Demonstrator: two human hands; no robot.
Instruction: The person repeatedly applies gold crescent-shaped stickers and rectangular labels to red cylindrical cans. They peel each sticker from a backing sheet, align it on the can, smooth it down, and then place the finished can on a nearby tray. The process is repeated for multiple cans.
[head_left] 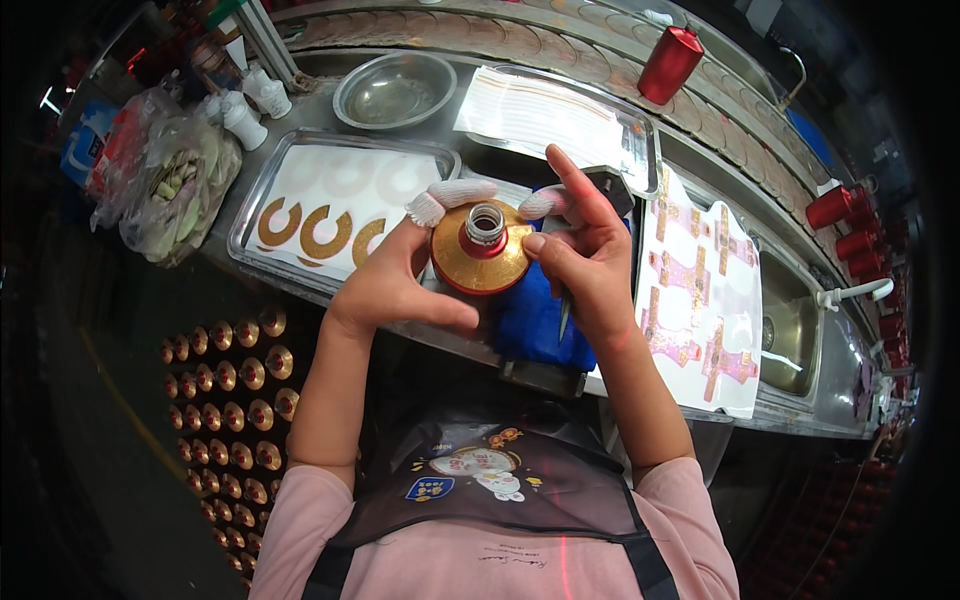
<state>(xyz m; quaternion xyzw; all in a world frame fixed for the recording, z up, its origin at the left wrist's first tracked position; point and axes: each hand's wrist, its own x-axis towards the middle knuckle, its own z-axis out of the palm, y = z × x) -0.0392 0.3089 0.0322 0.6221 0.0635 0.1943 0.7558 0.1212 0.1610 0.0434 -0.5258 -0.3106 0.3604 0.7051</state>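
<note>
I hold a red bottle [482, 252] upright before my chest; its gold-covered shoulder and open neck face the camera. My left hand [400, 285] grips it from the left, with a white cloth cot on the index fingertip. My right hand [585, 255] presses its thumb on the gold shoulder from the right, index finger raised, and a thin dark tool [566, 315] is tucked in its palm. A blue cloth [535, 320] lies under the bottle.
A metal tray [250, 215] with gold arc decals sits at left. A sheet of pink and gold decals [700, 300] lies at right. Behind are a steel bowl [395, 90], another tray [640, 130] and red bottles [668, 63]. Several gold-topped bottles [235, 390] stand below left.
</note>
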